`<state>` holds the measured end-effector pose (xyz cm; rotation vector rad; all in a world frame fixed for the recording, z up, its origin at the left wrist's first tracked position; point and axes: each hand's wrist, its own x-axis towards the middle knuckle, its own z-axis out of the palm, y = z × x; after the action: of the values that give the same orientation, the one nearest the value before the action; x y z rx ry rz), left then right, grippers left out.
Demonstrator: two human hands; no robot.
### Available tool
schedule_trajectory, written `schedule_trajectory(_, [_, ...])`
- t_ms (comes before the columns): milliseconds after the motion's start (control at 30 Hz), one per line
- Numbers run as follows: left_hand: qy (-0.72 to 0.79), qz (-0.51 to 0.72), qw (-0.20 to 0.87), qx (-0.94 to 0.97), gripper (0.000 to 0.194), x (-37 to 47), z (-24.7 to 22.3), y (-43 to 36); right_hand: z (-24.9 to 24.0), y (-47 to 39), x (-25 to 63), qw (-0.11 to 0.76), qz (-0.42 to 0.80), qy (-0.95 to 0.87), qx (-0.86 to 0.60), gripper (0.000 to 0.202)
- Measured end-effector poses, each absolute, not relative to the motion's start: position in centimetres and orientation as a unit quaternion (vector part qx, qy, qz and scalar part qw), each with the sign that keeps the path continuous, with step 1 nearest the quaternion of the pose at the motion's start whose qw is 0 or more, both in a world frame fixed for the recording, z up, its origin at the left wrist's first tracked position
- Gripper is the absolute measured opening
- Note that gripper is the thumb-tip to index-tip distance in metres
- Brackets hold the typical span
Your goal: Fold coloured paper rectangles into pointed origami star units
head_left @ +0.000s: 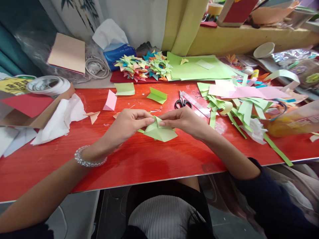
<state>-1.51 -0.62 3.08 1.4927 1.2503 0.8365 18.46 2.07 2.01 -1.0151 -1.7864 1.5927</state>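
Between my hands is a light green piece of folded paper (160,132), its lower part spread toward me and its top edge pinched. My left hand (133,121) grips it from the left with thumb and fingertips; a clear beaded bracelet (86,157) circles that wrist. From the right, my right hand (183,121) pinches the same paper near its top fold. Just beyond lie a creased bright green paper (157,95), a pale green square (125,89) and a folded pink paper (110,100). Black-handled scissors (182,101) rest behind my right hand.
A ruler (196,104) lies beside the scissors. Green and pink paper strips (245,103) pile up at right, near a plastic bottle (296,119). Folded-paper wreaths (132,68) and green sheets (196,68) sit at the back. A cardboard box (42,116) and white tissue (62,116) occupy the left.
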Motion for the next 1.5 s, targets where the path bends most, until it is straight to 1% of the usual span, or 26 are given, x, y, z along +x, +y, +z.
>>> schedule_trajectory(167, [0.515, 0.313, 0.455, 0.656, 0.020, -1.6, 2.9, -0.5, 2.0, 2.3, 18.4, 0.222, 0.639, -0.619, -0.398, 0.024])
schedule_trajectory(300, [0.508, 0.305, 0.501, 0.631, 0.023, -1.7, 3.0, -0.3, 2.0, 2.3, 18.4, 0.225, 0.644, -0.602, -0.416, 0.022])
schedule_trajectory(433, [0.501, 0.265, 0.527, 0.633, 0.023, -2.1, 3.2, 0.0, 2.1, 2.4, 18.5, 0.231, 0.642, -0.601, -0.417, 0.022])
schedule_trajectory(533, [0.513, 0.256, 0.517, 0.636, 0.022, -2.3, 3.3, 0.1, 2.1, 2.4, 18.5, 0.229, 0.644, -0.596, -0.421, 0.022])
schedule_trajectory(733, [0.525, 0.294, 0.496, 0.626, 0.018, -1.5, 3.3, -0.4, 2.3, 2.3, 18.4, 0.216, 0.651, -0.589, -0.427, 0.018])
schedule_trajectory(833, [0.527, 0.299, 0.481, 0.633, 0.019, -1.4, 3.3, -0.6, 2.4, 2.3, 18.4, 0.213, 0.648, -0.591, -0.431, 0.017])
schedule_trajectory(933, [0.530, 0.291, 0.465, 0.647, 0.019, -1.5, 3.4, -0.6, 2.4, 2.4, 18.4, 0.208, 0.647, -0.596, -0.428, 0.016])
schedule_trajectory(1033, [0.521, 0.272, 0.476, 0.654, 0.015, -1.5, 3.5, -0.6, 2.3, 2.4, 18.4, 0.201, 0.647, -0.604, -0.420, 0.015])
schedule_trajectory(1100, [0.511, 0.262, 0.477, 0.665, 0.016, -1.4, 3.5, -0.6, 2.1, 2.3, 18.3, 0.195, 0.638, -0.619, -0.414, 0.016])
schedule_trajectory(1233, [0.508, 0.287, 0.432, 0.688, 0.017, -1.1, 3.2, -1.0, 2.0, 2.1, 18.1, 0.181, 0.609, -0.669, -0.386, 0.018])
schedule_trajectory(1300, [0.516, 0.324, 0.422, 0.672, 0.019, -1.1, 3.0, -1.0, 2.2, 2.1, 18.2, 0.187, 0.597, -0.682, -0.379, 0.020])
schedule_trajectory(1367, [0.522, 0.384, 0.424, 0.632, 0.018, -1.3, 2.8, -0.8, 2.4, 2.3, 18.5, 0.214, 0.586, -0.676, -0.392, 0.023])
schedule_trajectory(1500, [0.514, 0.522, 0.439, 0.520, 0.015, -1.9, 2.8, 0.0, 2.9, 2.6, 19.0, 0.348, 0.583, -0.611, -0.407, 0.030])
